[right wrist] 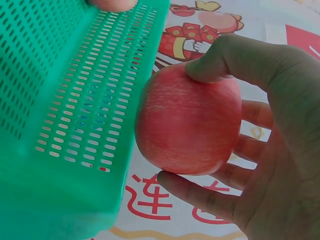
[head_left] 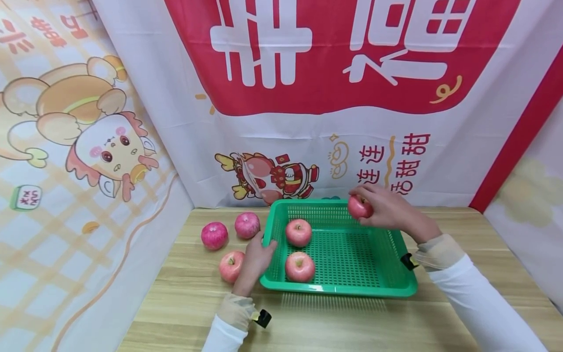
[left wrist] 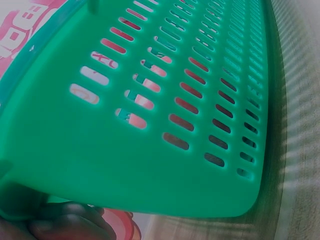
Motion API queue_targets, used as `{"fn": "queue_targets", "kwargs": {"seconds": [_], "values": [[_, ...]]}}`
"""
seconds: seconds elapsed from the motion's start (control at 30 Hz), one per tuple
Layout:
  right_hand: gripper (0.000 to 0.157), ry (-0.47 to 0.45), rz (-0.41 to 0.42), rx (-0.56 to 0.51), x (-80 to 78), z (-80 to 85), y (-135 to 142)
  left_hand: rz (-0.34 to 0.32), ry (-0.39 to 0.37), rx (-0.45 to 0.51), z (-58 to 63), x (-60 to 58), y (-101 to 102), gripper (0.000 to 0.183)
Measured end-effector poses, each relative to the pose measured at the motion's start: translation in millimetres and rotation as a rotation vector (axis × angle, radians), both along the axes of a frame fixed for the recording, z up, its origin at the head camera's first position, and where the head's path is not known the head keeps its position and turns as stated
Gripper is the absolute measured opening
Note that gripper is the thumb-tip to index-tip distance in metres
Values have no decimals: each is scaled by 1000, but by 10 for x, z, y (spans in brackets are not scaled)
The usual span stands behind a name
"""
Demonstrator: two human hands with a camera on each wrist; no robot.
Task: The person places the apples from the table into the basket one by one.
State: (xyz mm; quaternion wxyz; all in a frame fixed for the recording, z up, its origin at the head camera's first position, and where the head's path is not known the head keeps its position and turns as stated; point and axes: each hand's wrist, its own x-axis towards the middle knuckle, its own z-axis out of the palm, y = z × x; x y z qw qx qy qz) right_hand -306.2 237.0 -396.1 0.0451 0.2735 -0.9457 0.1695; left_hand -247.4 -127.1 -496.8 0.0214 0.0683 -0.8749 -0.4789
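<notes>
A green plastic basket (head_left: 338, 290) with slotted walls stands on the table. My left hand (head_left: 256, 258) grips its left rim; in the left wrist view the fingers (left wrist: 75, 225) show under the rim, partly cut off. My right hand (head_left: 387, 209) holds a red apple (head_left: 358, 207) above the basket's back right edge. In the right wrist view the thumb lies on one side of this apple (right wrist: 187, 122) and the fingers curl behind it, beside the basket wall (right wrist: 85, 195). Two apples, a rear one (head_left: 298, 232) and a front one (head_left: 300, 267), sit inside at the left.
Left of the basket, another apple (head_left: 230, 267) lies by my left wrist. Behind it are two deep pink round fruits, one (head_left: 214, 235) farther left and one (head_left: 247, 225) nearer the basket. A printed cloth (head_left: 334, 161) hangs along the wooden table's (head_left: 176, 303) back edge.
</notes>
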Motion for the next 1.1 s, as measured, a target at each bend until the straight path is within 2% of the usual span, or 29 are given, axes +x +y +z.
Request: {"fn": "queue_targets", "kwargs": {"seconds": [0.73, 1.1], "values": [[65, -71, 68, 48, -56, -65, -223, 2, -3, 12, 0, 6, -5, 45], [66, -64, 108, 43, -102, -140, -302, -4, 5, -5, 2, 14, -6, 46]]}}
